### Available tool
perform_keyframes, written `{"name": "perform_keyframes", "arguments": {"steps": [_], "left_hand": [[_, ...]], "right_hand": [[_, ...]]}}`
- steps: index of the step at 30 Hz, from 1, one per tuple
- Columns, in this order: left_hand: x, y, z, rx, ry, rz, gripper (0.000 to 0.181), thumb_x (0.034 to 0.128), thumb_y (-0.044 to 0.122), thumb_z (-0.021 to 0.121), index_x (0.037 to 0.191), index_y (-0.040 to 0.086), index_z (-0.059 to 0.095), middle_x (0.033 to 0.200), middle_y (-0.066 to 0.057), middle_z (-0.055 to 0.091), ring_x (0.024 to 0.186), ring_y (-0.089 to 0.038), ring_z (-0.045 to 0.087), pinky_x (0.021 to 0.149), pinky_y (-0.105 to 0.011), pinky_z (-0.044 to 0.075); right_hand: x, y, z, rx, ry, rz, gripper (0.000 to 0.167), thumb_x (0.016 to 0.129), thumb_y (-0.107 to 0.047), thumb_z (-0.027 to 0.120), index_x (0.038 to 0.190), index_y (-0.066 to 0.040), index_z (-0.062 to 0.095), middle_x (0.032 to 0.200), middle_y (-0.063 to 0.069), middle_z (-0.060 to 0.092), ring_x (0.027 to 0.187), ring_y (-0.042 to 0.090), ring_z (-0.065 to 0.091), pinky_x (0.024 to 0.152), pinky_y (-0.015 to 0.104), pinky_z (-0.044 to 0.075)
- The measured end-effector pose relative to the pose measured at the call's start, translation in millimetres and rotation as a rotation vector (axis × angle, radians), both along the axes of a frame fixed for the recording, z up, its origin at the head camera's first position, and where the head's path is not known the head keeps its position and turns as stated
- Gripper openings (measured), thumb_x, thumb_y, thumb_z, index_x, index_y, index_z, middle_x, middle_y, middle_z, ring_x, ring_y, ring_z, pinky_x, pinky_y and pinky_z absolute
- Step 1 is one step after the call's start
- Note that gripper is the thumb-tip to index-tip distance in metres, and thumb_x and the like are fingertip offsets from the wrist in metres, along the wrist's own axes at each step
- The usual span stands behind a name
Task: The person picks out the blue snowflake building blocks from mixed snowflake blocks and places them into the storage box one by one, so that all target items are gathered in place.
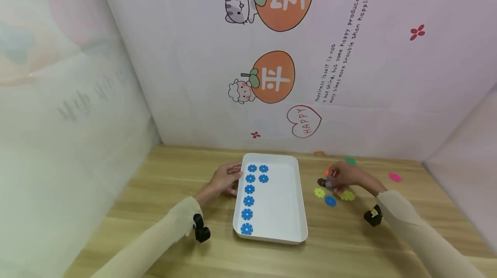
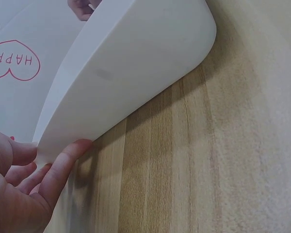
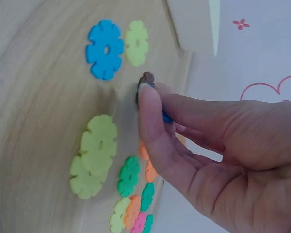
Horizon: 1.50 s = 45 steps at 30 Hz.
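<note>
A shallow white tray (image 1: 277, 209) lies on the wooden table with blue flower-shaped plastic discs (image 1: 248, 201) inside, one column along its left side and two more beside the top of it. My left hand (image 1: 225, 178) grips the tray's left edge; in the left wrist view the thumb is at the rim and a finger against the outer wall. To the right of the tray, my right hand (image 1: 343, 174) pinches a blue flower disc (image 3: 167, 117), mostly covered by the fingers. A brown flower disc (image 1: 321, 182) shows right at those fingertips; whether they touch it I cannot tell.
Around the right hand lie a blue disc (image 3: 105, 50), yellow discs (image 3: 99, 144), green discs (image 3: 129, 175) and orange ones (image 3: 132, 212). A pink disc (image 1: 395, 177) sits farther right. A printed white sheet (image 1: 209, 75) stands behind the table.
</note>
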<state>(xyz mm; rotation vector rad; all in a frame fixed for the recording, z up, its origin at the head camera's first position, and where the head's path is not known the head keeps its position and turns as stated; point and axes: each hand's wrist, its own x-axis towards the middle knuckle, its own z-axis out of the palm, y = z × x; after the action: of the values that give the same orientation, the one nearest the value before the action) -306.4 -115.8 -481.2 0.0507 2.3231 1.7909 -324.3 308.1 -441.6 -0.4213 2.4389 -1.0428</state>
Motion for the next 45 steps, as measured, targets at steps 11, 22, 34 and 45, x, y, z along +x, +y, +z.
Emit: {"name": "perform_keyframes", "arguments": {"steps": [11,22,34,45], "left_hand": [[-5.5,-5.5,7.5,-0.034,-0.004,-0.007,0.048,0.1057,0.012,0.063,0.153,0.012,0.054,0.144,-0.018,0.063,0.101,-0.026,0.074,0.057,-0.033,0.065],[-0.2,-0.1,-1.4,0.014,-0.011,-0.012,0.046,0.1055,0.010,0.062,0.151,0.009,0.056,0.144,-0.020,0.063,0.108,-0.031,0.074,0.058,-0.035,0.066],[5.6,-5.3,-1.0,0.011,-0.017,-0.032,0.047,0.1069,0.011,0.060,0.153,0.010,0.053,0.146,-0.020,0.061,0.106,-0.030,0.075,0.059,-0.035,0.066],[-0.4,-3.5,1.2,0.019,-0.043,-0.019,0.048,0.1061,0.013,0.062,0.154,0.015,0.054,0.147,-0.016,0.062,0.105,-0.028,0.074,0.061,-0.035,0.067]], "right_hand": [[-5.9,-19,9.9,-0.141,0.090,-0.088,0.019,0.099,0.001,0.066,0.107,0.016,0.059,0.088,0.024,0.071,0.072,0.024,0.075,0.069,0.041,0.069],[-2.9,-29,22.4,-0.231,0.051,-0.161,0.029,0.101,-0.003,0.066,0.119,0.014,0.052,0.092,0.020,0.074,0.077,0.024,0.076,0.073,0.040,0.068],[-1.8,-45,21.1,-0.293,-0.008,-0.180,0.031,0.102,-0.004,0.065,0.124,0.015,0.053,0.101,0.024,0.075,0.085,0.027,0.078,0.085,0.046,0.067],[-10.7,-60,26.9,-0.356,-0.049,-0.203,0.030,0.102,0.001,0.063,0.125,0.016,0.051,0.103,0.027,0.073,0.084,0.022,0.077,0.089,0.046,0.066]]}}
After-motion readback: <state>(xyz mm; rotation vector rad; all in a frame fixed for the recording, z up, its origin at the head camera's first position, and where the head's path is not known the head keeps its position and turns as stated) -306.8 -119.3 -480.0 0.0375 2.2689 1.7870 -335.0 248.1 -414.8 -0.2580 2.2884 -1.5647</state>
